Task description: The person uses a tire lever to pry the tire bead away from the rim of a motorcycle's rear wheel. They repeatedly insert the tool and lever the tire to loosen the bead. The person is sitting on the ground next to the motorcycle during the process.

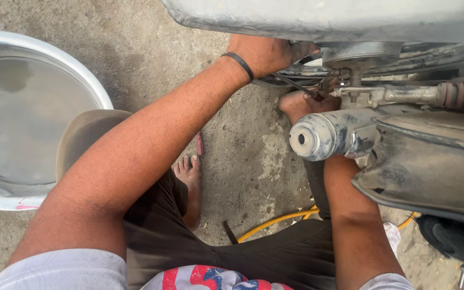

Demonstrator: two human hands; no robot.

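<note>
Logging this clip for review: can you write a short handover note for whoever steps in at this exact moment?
Left hand: reaches in at the rear wheel under the fender, fingers hidden; grip cannot be told.
Right hand: low beside the exhaust pipe, fingers closed by a dark thin tool near the axle area; what it grips is unclear.
Nearby: water basin at left, yellow hose on the ground.
Done: nothing visibly removed.
Left: whatever fitting the hands are at is not visibly freed.

Left hand point(267, 53) grips wheel rim point(296, 72); right hand point(299, 104) behind exhaust pipe point(323, 137), beside axle.
</note>
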